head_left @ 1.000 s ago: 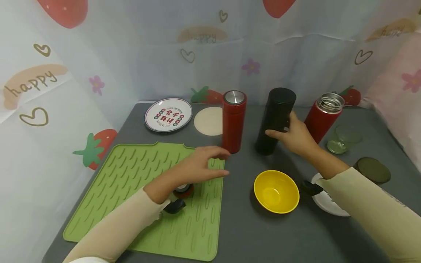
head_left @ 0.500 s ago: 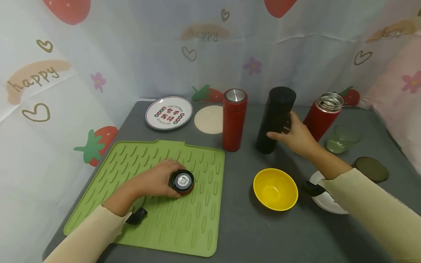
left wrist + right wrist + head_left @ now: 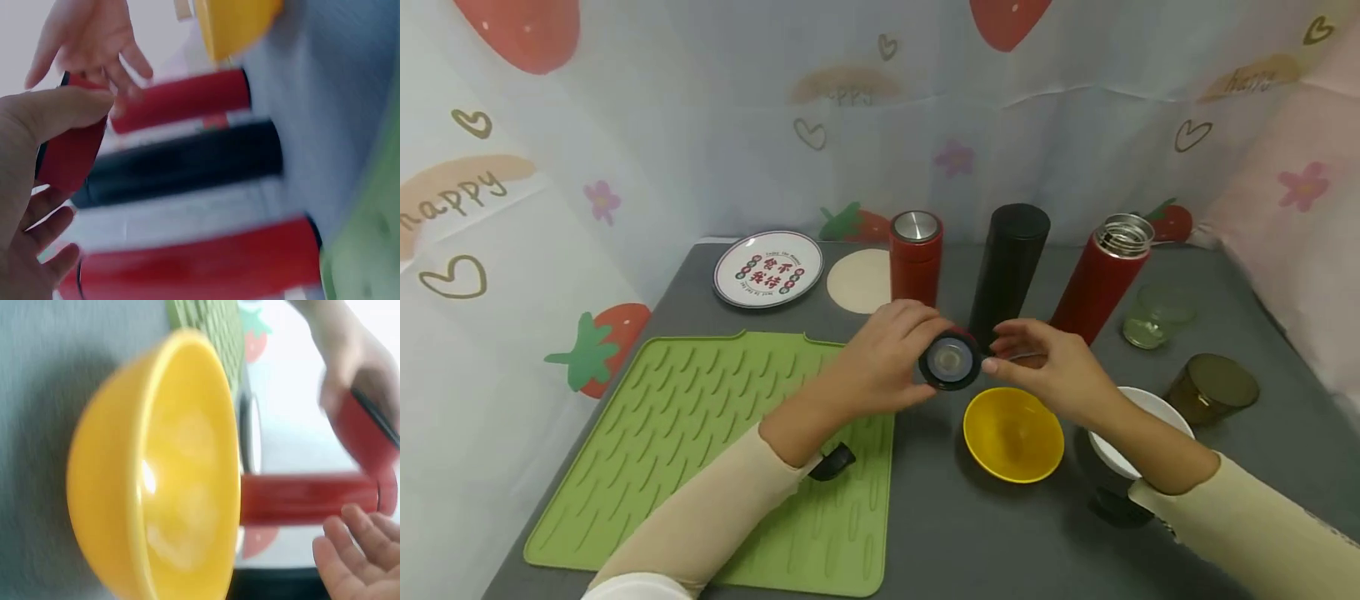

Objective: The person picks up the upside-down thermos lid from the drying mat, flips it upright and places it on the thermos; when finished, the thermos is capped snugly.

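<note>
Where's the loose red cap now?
Head view, right of centre: the loose red cap is gripped by the left hand, right hand close beside it, yellow bowl lower in frame.

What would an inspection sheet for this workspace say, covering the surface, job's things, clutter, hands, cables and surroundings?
Surface: gray tabletop, with a green ridged mat on its left.
Job's things: black-rimmed red lid, held above the table.
Clutter: capped red bottle, black bottle, uncapped red bottle, yellow bowl, white bowl, printed plate, cream disc, clear glass, brown glass.
Hands: left hand grips the red lid; right hand is beside it with fingers uncurled, and contact is hard to tell.
Cables: nothing seen.
Surroundings: pale curtain printed with strawberries, hearts, flowers and "happy".
</note>
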The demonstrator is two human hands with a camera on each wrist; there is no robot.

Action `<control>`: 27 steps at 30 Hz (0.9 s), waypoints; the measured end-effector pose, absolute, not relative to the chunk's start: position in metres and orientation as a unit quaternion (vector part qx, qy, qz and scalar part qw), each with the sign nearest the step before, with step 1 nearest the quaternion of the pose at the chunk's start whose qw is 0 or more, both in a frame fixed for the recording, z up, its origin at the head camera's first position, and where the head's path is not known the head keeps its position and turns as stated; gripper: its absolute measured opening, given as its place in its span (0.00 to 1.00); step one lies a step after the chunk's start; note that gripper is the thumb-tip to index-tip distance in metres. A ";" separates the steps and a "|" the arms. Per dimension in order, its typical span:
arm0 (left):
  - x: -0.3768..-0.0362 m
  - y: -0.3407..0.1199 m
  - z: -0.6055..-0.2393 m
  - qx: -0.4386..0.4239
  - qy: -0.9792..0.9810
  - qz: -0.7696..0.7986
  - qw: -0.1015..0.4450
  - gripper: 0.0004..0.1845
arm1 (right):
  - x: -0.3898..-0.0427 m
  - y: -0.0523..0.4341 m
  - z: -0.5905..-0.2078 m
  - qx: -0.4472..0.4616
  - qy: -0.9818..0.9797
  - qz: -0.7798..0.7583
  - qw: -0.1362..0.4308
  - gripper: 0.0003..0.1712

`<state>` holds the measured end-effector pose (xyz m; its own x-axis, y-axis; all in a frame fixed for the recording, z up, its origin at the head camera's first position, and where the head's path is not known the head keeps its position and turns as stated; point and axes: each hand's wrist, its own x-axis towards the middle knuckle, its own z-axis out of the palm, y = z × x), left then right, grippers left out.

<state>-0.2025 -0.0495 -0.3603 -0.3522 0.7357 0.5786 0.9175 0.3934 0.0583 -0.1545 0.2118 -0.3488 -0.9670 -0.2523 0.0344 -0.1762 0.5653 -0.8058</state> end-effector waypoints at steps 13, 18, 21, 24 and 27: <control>-0.195 0.022 -0.357 -0.239 -0.748 -0.604 -0.133 0.23 | -0.160 0.230 -0.355 -0.204 0.850 -0.460 -0.159 0.24; -0.201 0.059 -0.347 -0.241 -0.703 -0.656 -0.131 0.23 | -0.167 0.254 -0.350 -0.247 0.835 -0.400 -0.286 0.34; -0.202 0.087 -0.339 -0.260 -0.701 -0.656 -0.104 0.26 | -0.173 0.275 -0.344 -0.173 0.838 -0.399 -0.329 0.40; -0.206 0.117 -0.331 -0.287 -0.714 -0.636 -0.062 0.30 | -0.182 0.297 -0.341 -0.064 0.852 -0.415 -0.313 0.41; -0.219 0.142 -0.323 -0.301 -0.735 -0.608 0.002 0.34 | -0.202 0.312 -0.341 -0.020 0.870 -0.423 -0.254 0.39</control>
<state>-0.2190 0.1419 -0.3228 -0.8191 0.4401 0.3679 0.4438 0.0799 0.8925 -0.2025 0.3117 -0.3408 -0.8699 0.1794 0.4594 -0.2506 0.6414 -0.7251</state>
